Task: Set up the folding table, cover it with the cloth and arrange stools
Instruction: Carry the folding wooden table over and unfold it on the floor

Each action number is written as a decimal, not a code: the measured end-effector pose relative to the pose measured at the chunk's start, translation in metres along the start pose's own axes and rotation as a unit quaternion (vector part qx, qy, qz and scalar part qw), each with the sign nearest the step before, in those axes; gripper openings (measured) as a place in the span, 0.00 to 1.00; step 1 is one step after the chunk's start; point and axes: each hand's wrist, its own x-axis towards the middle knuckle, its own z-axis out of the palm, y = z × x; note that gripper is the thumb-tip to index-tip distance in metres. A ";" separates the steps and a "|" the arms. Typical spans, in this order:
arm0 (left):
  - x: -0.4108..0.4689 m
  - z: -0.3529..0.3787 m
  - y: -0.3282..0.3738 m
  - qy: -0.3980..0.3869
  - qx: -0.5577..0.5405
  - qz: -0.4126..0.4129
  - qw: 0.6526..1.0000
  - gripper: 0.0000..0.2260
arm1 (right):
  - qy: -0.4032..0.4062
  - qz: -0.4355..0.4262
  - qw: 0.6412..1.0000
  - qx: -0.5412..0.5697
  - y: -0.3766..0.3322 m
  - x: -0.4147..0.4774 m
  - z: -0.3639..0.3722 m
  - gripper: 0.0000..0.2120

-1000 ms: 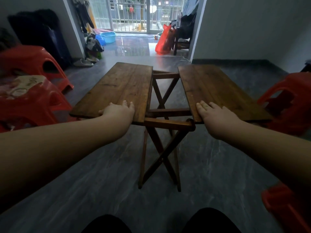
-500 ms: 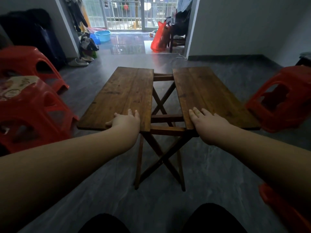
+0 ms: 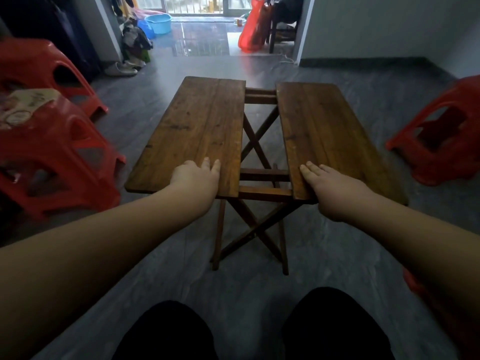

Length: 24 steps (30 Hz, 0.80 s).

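The wooden folding table point(image 3: 205, 126) stands on crossed legs in the middle of the floor, its two top leaves lying flat with a gap between them. My left hand point(image 3: 196, 178) rests flat on the near end of the left leaf. My right hand point(image 3: 335, 185) lies flat with straight fingers on the near end of the right leaf point(image 3: 324, 131). Two red plastic stools point(image 3: 59, 157) stand at the left, and the nearer one carries a folded patterned cloth point(image 3: 23, 107). Another red stool point(image 3: 441, 136) stands at the right.
Part of one more red stool point(image 3: 413, 281) shows at the lower right behind my arm. Far back, a doorway holds a blue basin point(image 3: 159, 22), shoes, clothes and a red bag point(image 3: 250, 27). Grey floor surrounds the table; my knees are at the bottom.
The two leaves have come closer together, narrowing the gap. Both hands stayed flat on the near ends. The camera has tilted down, toward the table.
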 end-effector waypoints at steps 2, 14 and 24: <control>-0.005 0.001 -0.002 -0.007 -0.027 -0.001 1.000 0.40 | 0.012 -0.005 1.000 -0.004 0.000 -0.005 0.005 0.44; -0.026 0.053 -0.024 0.088 -0.097 0.067 0.989 0.38 | 0.061 -0.073 0.995 -0.022 0.001 -0.012 0.051 0.44; -0.011 0.085 -0.029 0.120 -0.172 0.134 0.969 0.39 | 0.090 -0.098 0.991 0.001 0.014 -0.009 0.074 0.43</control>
